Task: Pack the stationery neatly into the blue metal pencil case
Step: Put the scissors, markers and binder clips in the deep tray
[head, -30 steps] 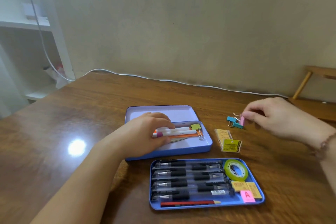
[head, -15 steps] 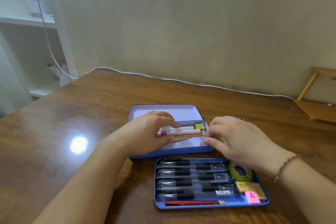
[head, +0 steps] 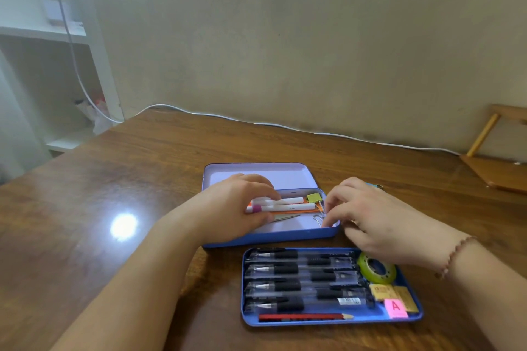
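The blue metal pencil case [head: 285, 234] lies open on the wooden table [head: 114, 179], its lid [head: 256, 175] laid back behind it. Two white pens [head: 285, 205] inside are held down by the curled fingers of the left hand [head: 231, 211]. The right hand [head: 368, 219] is placed over the case's right end, fingertips by silver clip wires [head: 319, 218]; whether anything is pinched cannot be told. A separate blue tray [head: 330, 320] of pens is set in front.

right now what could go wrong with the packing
The right hand works at the case's right end beside loose wire clips; they may snag or scatter. The left hand steadies the white pens; letting go might let them roll. The pen-filled tray sits close below the right wrist and could get knocked.
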Demonstrator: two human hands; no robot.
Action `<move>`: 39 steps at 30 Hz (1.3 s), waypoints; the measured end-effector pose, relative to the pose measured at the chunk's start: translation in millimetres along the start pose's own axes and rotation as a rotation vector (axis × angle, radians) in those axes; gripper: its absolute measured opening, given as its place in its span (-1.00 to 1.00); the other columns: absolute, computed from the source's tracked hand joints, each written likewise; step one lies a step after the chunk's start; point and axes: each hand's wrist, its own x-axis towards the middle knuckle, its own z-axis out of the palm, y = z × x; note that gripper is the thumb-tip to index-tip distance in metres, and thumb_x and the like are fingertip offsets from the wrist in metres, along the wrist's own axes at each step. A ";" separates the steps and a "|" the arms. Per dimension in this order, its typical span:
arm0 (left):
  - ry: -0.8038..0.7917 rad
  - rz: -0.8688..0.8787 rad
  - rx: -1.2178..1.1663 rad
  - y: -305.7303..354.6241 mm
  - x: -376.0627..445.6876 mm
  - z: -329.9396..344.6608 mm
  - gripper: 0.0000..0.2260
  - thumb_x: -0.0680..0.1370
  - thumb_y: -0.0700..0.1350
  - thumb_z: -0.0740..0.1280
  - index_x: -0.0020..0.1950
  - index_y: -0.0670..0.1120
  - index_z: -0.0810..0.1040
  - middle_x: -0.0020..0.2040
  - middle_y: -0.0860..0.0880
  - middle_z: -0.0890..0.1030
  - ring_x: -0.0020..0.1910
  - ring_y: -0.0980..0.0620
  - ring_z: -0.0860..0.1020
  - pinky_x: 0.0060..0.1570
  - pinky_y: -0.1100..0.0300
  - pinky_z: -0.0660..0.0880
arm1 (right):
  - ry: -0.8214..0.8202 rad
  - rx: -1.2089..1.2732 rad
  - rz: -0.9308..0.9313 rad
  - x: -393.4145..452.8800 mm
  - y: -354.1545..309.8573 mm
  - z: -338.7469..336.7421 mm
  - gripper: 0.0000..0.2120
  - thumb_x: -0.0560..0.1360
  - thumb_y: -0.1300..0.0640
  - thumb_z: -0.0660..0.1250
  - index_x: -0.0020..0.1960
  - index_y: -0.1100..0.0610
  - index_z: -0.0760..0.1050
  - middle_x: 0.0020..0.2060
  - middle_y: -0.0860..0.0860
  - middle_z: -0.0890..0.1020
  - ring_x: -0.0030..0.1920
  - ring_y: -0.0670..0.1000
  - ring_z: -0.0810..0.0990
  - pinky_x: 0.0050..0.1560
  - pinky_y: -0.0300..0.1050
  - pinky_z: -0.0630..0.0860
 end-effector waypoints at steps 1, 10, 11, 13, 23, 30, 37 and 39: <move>0.002 0.002 -0.001 -0.1 0.1 0.0 -0.70 0.55 0.06 0.36 0.29 0.15 0.53 0.25 0.23 0.50 0.20 0.19 0.44 0.24 0.18 0.42 | -0.001 0.010 0.004 0.1 0.2 0.2 -0.72 0.51 0.11 0.21 0.10 -0.18 0.56 0.08 -0.29 0.41 0.22 -0.20 0.26 0.26 -0.09 0.39; -0.053 0.020 0.003 2.1 -0.9 3.1 -0.81 0.56 0.11 0.33 0.14 0.26 0.63 0.44 0.25 0.32 0.35 0.17 0.31 0.31 0.04 0.37 | 0.013 0.013 0.012 -0.1 -0.5 1.5 -0.73 0.52 0.09 0.22 0.12 -0.20 0.54 0.16 -0.27 0.39 0.29 -0.20 0.22 0.29 -0.13 0.36; -0.068 0.017 0.001 2.3 -1.0 3.0 -0.82 0.56 0.12 0.32 0.13 0.27 0.64 0.45 0.25 0.30 0.37 0.17 0.29 0.33 0.03 0.35 | 0.012 0.012 0.008 -0.2 -0.7 1.7 -0.73 0.52 0.08 0.23 0.13 -0.20 0.54 0.17 -0.27 0.38 0.29 -0.21 0.22 0.30 -0.13 0.36; -0.081 0.005 0.010 2.1 -0.7 3.3 -0.81 0.57 0.13 0.31 0.15 0.27 0.62 0.46 0.23 0.30 0.38 0.14 0.29 0.34 0.05 0.31 | -0.003 0.012 -0.012 -0.8 -0.2 0.9 -0.75 0.51 0.06 0.26 0.13 -0.20 0.53 0.17 -0.28 0.38 0.30 -0.21 0.22 0.31 -0.12 0.35; -0.063 -0.024 -0.022 1.8 0.4 5.3 -0.74 0.55 0.22 0.27 0.23 0.29 0.54 0.44 0.26 0.29 0.36 0.15 0.33 0.34 0.04 0.32 | 0.282 0.154 0.379 -5.8 86.3 -8.2 -0.65 0.55 0.23 0.26 0.25 -0.11 0.50 0.23 -0.12 0.56 0.21 -0.14 0.50 0.17 -0.21 0.44; -0.044 -0.013 -0.030 -0.6 0.6 5.8 -0.70 0.54 0.22 0.28 0.26 0.24 0.53 0.42 0.25 0.33 0.36 0.16 0.34 0.31 0.10 0.35 | 0.100 0.115 0.492 -5.8 101.9 12.0 -0.76 0.49 0.05 0.40 0.14 -0.10 0.56 0.17 -0.09 0.58 0.13 -0.09 0.51 0.16 -0.15 0.47; -0.053 -0.010 -0.003 -1.9 1.1 5.8 -0.69 0.55 0.20 0.29 0.28 0.23 0.52 0.40 0.25 0.35 0.33 0.15 0.35 0.28 0.14 0.34 | 0.133 0.039 0.566 -10.7 104.6 -0.9 -0.89 0.48 0.06 0.42 0.00 0.00 0.65 -0.04 -0.02 0.65 -0.09 -0.07 0.51 -0.03 -0.17 0.48; -0.043 -0.005 -0.012 -3.0 1.2 6.6 -0.69 0.54 0.20 0.30 0.28 0.23 0.52 0.39 0.25 0.36 0.33 0.16 0.35 0.28 0.14 0.34 | 0.184 -0.016 0.563 -15.2 104.8 -12.4 -0.85 0.50 0.09 0.40 0.05 0.06 0.66 0.00 0.03 0.67 -0.10 -0.05 0.48 -0.01 -0.17 0.44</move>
